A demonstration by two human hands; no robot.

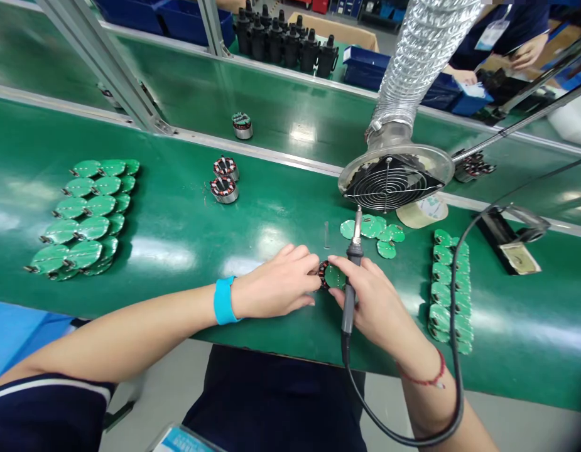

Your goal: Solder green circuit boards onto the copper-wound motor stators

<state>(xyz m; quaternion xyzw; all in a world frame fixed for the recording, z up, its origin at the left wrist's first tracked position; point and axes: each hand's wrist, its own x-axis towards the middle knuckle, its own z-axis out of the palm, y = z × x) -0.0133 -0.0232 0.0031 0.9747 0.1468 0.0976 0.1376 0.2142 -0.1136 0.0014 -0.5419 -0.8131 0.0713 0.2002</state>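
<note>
My left hand (283,282), with a blue band at its wrist, has its fingers closed on a small motor stator (323,274) with copper windings. Against the stator is a round green circuit board (336,277), held at its edge by the thumb and fingertips of my right hand (377,301). A grey-handled soldering iron (349,307) is also tucked in my right hand, its metal tip pointing up and away from me. The fingers partly cover the stator. Just beyond them lie several loose round green boards (387,249).
Stacked boards stand left (90,227) and right (441,294). Two stators (224,189) sit at back left. A fume extractor (389,182) hangs low over the work. The iron's black cable (453,314) loops over my right forearm. A tape roll (422,211) and iron stand (511,242) lie behind.
</note>
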